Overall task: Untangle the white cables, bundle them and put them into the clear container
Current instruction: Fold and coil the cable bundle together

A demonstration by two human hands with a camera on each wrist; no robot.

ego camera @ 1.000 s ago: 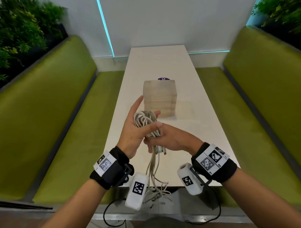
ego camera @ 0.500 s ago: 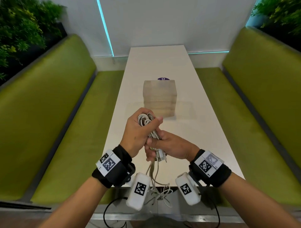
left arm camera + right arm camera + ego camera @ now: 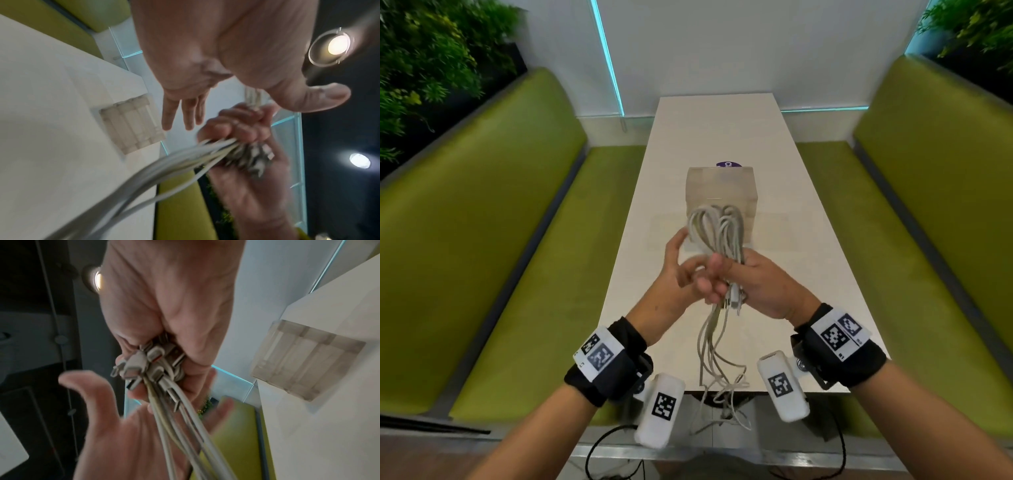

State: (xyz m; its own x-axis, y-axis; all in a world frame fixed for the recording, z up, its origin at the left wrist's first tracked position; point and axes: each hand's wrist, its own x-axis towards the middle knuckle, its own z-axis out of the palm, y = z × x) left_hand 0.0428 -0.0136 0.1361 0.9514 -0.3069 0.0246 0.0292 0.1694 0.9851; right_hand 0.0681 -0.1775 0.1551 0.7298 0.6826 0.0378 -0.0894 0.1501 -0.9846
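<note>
Several white cables (image 3: 717, 228) are gathered into one bundle. My right hand (image 3: 748, 279) grips the bundle at its middle, where the connectors (image 3: 144, 365) cluster under the fist. The loops rise above the fist and the loose ends (image 3: 717, 370) hang over the table's near edge. My left hand (image 3: 681, 265) is just left of the bundle with fingers (image 3: 180, 113) straight and thumb spread, holding nothing. The clear container (image 3: 720, 190) stands on the white table (image 3: 791, 192) right behind the loops and also appears in the wrist views as the container (image 3: 131, 128) and the container (image 3: 308, 363).
Green benches (image 3: 493, 240) run along both sides of the narrow table. A purple round sticker (image 3: 728, 164) lies behind the container. Dark wrist-camera leads (image 3: 599, 455) hang below the near edge.
My left hand has let go of the bundle and opened. The right hand keeps its grip, and the cable loops now stand taller above it, in front of the container.
</note>
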